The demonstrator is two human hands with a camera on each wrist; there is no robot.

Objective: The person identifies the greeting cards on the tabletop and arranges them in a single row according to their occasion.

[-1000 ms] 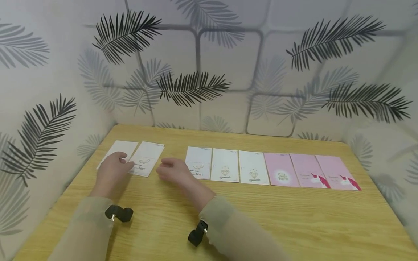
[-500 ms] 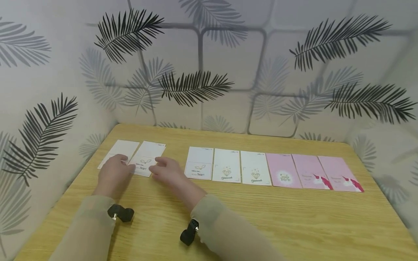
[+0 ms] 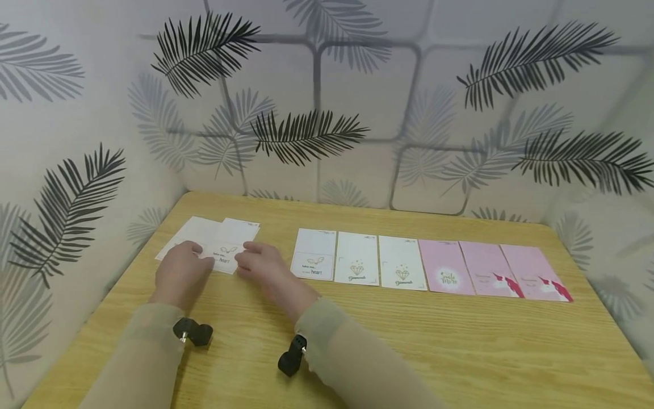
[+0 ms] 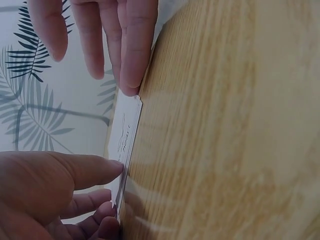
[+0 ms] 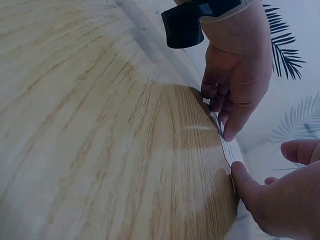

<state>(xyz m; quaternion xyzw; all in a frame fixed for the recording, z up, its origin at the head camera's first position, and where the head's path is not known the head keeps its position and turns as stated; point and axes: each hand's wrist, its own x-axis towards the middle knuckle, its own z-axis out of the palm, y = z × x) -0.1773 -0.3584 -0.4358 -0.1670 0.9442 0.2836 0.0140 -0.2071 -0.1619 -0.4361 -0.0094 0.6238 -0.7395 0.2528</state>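
A white card with a heart word point(image 3: 225, 254) lay on the wooden table point(image 3: 357, 346), near the far left corner. Both hands were on it. The left hand point(image 3: 180, 274) touched its left side with its fingertips, and the right hand point(image 3: 259, 266) touched its right side. From the head view I could not tell how the fingers held it.

The left wrist view showed more. There the card point(image 4: 127, 142) was seen from the side, thin like a line, lying flat on the wood. The left thumb point(image 4: 85, 168) pressed on its near corner with fingers curled under, so the left hand pinched the card. The right hand's fingers point(image 4: 134, 45) were straight and just touched the far corner.

The right wrist view showed the same card point(image 5: 228, 149) from the other side. The right hand's thumb point(image 5: 247, 185) rested at its edge, and the left hand point(image 5: 235, 75) pinched the other end.

A plain white card point(image 3: 191, 232) lay partly under the heart card, on its left. To the right there was a gap of bare wood, then a row of six cards side by side: three white cards point(image 3: 357, 257) and three pink cards point(image 3: 490, 267).

The row sat toward the back of the table. The front of the table was open wood. A leaf-print wall point(image 3: 327, 102) stood close behind and at both sides.
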